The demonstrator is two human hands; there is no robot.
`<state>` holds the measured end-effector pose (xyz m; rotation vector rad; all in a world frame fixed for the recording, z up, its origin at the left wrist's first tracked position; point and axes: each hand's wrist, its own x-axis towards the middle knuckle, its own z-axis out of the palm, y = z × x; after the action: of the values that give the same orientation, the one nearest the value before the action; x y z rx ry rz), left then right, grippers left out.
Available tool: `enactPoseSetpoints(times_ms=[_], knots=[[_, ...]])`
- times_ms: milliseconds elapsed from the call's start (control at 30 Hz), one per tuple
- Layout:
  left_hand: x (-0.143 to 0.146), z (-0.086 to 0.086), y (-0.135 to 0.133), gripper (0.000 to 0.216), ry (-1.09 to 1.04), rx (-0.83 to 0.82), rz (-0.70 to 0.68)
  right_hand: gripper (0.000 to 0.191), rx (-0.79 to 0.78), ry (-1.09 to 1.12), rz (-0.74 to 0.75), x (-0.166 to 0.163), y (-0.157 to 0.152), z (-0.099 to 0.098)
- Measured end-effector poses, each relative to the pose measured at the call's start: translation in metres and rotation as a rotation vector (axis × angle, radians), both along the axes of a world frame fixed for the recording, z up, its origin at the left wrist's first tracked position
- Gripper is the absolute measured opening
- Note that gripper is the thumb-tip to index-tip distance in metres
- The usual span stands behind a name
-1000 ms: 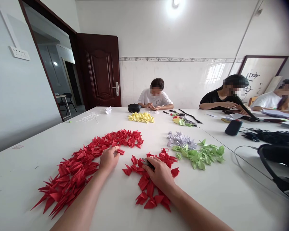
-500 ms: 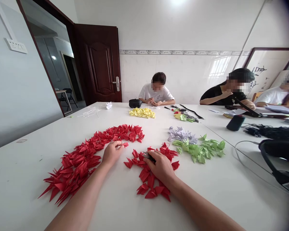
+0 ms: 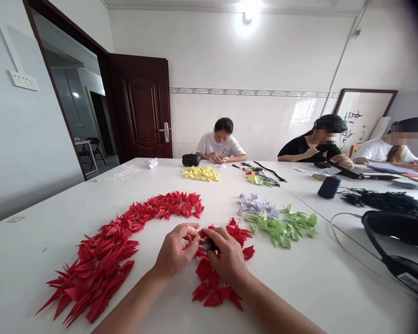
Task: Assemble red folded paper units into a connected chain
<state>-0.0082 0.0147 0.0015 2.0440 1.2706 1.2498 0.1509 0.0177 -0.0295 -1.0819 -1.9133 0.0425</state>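
My left hand point(image 3: 174, 251) is closed over the table, with a folded red paper piece point(image 3: 187, 240) pinched in its fingers and mostly hidden by them. Close beside it, my right hand point(image 3: 231, 256) grips a small tool with a black handle and a grey metal tip point(image 3: 209, 244); its exact kind is not clear. The tip points at the left fingertips. Under and around the right hand lies a loose cluster of folded red paper pieces point(image 3: 214, 297). A larger curved heap of red folded paper point(image 3: 106, 248) spreads to the left.
Behind the red cluster lie lilac point(image 3: 257, 206) and green folded papers point(image 3: 294, 227). Yellow ones point(image 3: 201, 174) sit farther back by a black case point(image 3: 191, 160). Black headphones point(image 3: 397, 250), a thread spool point(image 3: 329, 187) and black cords point(image 3: 386, 199) occupy the right. Several people sit across the table.
My left hand has come right and nearer to me with the red paper piece, and now meets the tool in my right hand. The camera view has tilted up.
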Motion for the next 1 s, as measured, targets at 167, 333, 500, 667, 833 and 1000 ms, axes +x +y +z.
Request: enactPoseSetpoints(times_ms=[167,333,500,667,833,1000], knots=[[0.005,0.002,-0.004,0.014,-0.237,-0.229,-0.097,0.041,-0.023,0.043,0.028,-0.002,-0.001,0.001],[0.007,0.005,-0.001,0.021,-0.423,-0.318,-0.157,0.041,-0.064,0.091,0.056,-0.003,-0.002,0.000],[0.008,0.005,-0.002,0.023,-0.553,-0.440,-0.188,0.040,-0.134,0.148,0.108,-0.004,-0.001,-0.001],[0.008,0.001,0.002,0.026,-0.613,-0.394,-0.083,0.025,-0.193,0.143,0.105,-0.005,-0.002,0.007],[0.003,-0.004,0.007,0.029,-0.544,-0.332,-0.004,0.032,-0.204,0.115,0.121,-0.004,-0.010,0.019],[0.002,-0.003,0.007,0.037,-0.523,-0.338,0.020,0.033,-0.206,0.077,0.155,-0.006,-0.014,0.018]])
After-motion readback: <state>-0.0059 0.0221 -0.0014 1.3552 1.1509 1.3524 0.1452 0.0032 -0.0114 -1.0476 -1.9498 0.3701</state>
